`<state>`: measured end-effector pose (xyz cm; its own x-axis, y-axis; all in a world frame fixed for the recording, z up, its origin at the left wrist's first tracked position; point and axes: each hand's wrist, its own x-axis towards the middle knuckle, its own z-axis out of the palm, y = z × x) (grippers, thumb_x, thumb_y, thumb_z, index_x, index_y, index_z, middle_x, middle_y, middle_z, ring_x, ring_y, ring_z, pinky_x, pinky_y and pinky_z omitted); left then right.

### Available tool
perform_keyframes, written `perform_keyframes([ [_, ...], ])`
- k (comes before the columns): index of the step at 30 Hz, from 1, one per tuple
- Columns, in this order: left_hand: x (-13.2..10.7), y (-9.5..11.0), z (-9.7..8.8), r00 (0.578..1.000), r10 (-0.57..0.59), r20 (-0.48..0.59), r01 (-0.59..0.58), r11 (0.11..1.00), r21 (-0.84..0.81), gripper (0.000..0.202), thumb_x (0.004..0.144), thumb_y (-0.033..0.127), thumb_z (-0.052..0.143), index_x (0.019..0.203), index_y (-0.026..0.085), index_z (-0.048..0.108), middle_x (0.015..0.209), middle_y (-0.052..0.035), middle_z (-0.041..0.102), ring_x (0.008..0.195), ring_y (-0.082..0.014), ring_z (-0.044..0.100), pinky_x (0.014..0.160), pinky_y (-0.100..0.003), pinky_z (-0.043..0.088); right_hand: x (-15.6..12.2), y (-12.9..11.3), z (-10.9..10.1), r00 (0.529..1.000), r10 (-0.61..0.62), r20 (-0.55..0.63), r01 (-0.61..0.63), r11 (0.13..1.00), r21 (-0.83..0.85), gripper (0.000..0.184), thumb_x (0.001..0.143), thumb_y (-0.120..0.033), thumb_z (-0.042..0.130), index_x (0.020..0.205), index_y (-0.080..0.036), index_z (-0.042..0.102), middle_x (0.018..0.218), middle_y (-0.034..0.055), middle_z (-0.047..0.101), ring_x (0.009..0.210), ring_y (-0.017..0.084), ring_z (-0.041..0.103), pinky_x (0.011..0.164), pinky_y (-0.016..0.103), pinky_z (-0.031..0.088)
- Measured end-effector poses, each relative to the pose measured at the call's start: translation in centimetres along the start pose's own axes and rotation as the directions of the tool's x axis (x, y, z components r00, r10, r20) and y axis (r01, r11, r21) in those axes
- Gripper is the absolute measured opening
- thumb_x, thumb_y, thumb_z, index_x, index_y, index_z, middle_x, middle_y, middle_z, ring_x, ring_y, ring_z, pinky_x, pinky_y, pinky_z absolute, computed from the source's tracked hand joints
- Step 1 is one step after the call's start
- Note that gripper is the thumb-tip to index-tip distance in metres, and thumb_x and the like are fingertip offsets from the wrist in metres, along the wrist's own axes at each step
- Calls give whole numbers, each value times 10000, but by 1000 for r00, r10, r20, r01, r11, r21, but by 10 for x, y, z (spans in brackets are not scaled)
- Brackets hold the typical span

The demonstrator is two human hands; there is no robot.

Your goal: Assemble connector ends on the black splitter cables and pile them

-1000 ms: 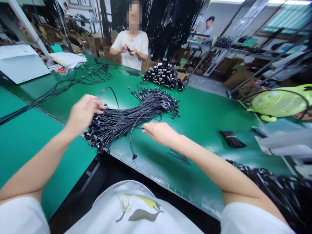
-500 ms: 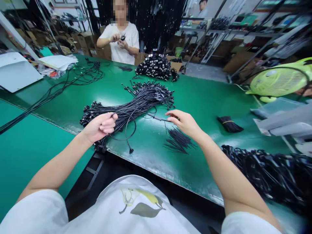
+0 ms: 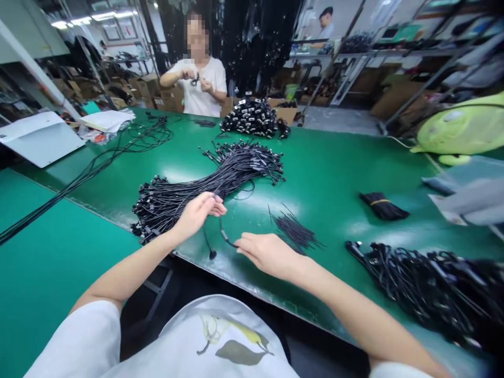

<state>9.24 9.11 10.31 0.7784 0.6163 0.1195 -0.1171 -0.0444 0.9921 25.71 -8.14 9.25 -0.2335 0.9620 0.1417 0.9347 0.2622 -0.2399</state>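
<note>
A thin black cable [image 3: 224,235] runs between my hands over the near part of the green table [image 3: 334,168]. My left hand [image 3: 200,210] is closed on one stretch of it, with fingers curled. Toward the front edge, my right hand [image 3: 262,252] pinches the cable's other end between thumb and fingers. One dark plug [image 3: 212,254] hangs from the cable just below my left hand. Behind my hands lies a big bundle of black cables [image 3: 208,181]. Beside my right hand is a loose pile of thin black cable ties [image 3: 297,228].
A banded bundle of black ties [image 3: 381,206] lies to the right, beyond a heap of coiled cables [image 3: 425,283]. Across the table a person [image 3: 205,84] stands behind a pile of connectors [image 3: 252,116]. A yellow-green fan [image 3: 460,126] is at far right.
My left hand has moved right, and my right hand has come down and left, so they are closer together. The cable between them now sags. The view has tilted slightly upward.
</note>
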Motion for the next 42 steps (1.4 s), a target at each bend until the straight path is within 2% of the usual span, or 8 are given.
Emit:
perform_keyframes([
  [5, -11, -11, 21, 944, -95, 315, 38, 983, 182, 265, 918, 414, 544, 958, 162, 617, 731, -9, 640, 657, -123, 568, 654, -255, 456, 25, 18, -17, 932, 253, -259, -79, 841, 536, 188, 934, -331, 534, 913, -193, 660, 858, 28, 647, 807, 146, 582, 757, 271, 428],
  [10, -12, -15, 22, 947, -138, 290, 198, 962, -188, 325, 874, 441, 618, 967, 130, 620, 633, 34, 488, 527, -73, 405, 524, -221, 321, 32, 26, 23, 840, 485, -241, 81, 327, 941, 438, 832, -635, 570, 834, -199, 615, 775, 10, 578, 825, 157, 561, 814, 315, 467],
  [14, -19, -27, 33, 950, -195, 243, 247, 946, -208, 356, 878, 475, 601, 778, 133, 588, 713, -16, 543, 645, -116, 502, 645, -264, 401, 32, 1, 43, 811, 583, -41, 163, -160, 974, 447, 827, -578, 627, 642, -193, 497, 514, -97, 271, 452, 66, 285, 552, 241, 430],
  [18, -32, -46, 46, 946, -230, 227, 275, 942, -194, 468, 859, 561, 578, 619, 175, 466, 647, -2, 482, 710, -156, 518, 738, -305, 420, 34, -15, 36, 726, 687, -11, 347, -353, 869, 392, 755, -500, 745, 645, -187, 535, 536, -88, 325, 491, 60, 359, 599, 214, 476],
  [23, -47, -60, 60, 946, -290, 142, 316, 921, -227, 522, 791, 622, 628, 591, 186, 423, 735, -26, 518, 799, -168, 522, 805, -322, 455, 40, -27, 40, 663, 747, -47, 425, -324, 846, 405, 735, -530, 746, 930, -187, 659, 872, 17, 644, 941, 150, 623, 930, 314, 512],
  [35, -54, -60, 81, 846, -322, 424, 425, 888, -174, 410, 856, 561, 587, 837, 159, 504, 659, 40, 421, 583, -90, 414, 526, -224, 390, 36, -15, 32, 679, 730, 76, 260, -336, 905, 490, 821, -709, 511, 810, -223, 451, 625, -93, 315, 393, 24, 144, 359, 181, 136],
  [39, -49, -60, 75, 838, -365, 406, 448, 885, -129, 368, 880, 527, 555, 822, 169, 495, 620, 66, 347, 547, -92, 393, 511, -232, 392, 13, -1, 25, 608, 754, -247, 58, 269, 962, 469, 941, -647, 310, 943, -232, 528, 744, -24, 478, 519, 86, 449, 546, 252, 425],
  [42, -44, -59, 62, 806, -421, 417, 438, 897, 59, 377, 886, 545, 515, 770, 189, 467, 600, 65, 359, 529, -103, 396, 513, -249, 400, -17, 0, 25, 822, 360, -442, -124, 870, 477, 357, 986, -500, 368, 1132, -234, 556, 1035, 65, 604, 995, 202, 579, 955, 422, 408],
])
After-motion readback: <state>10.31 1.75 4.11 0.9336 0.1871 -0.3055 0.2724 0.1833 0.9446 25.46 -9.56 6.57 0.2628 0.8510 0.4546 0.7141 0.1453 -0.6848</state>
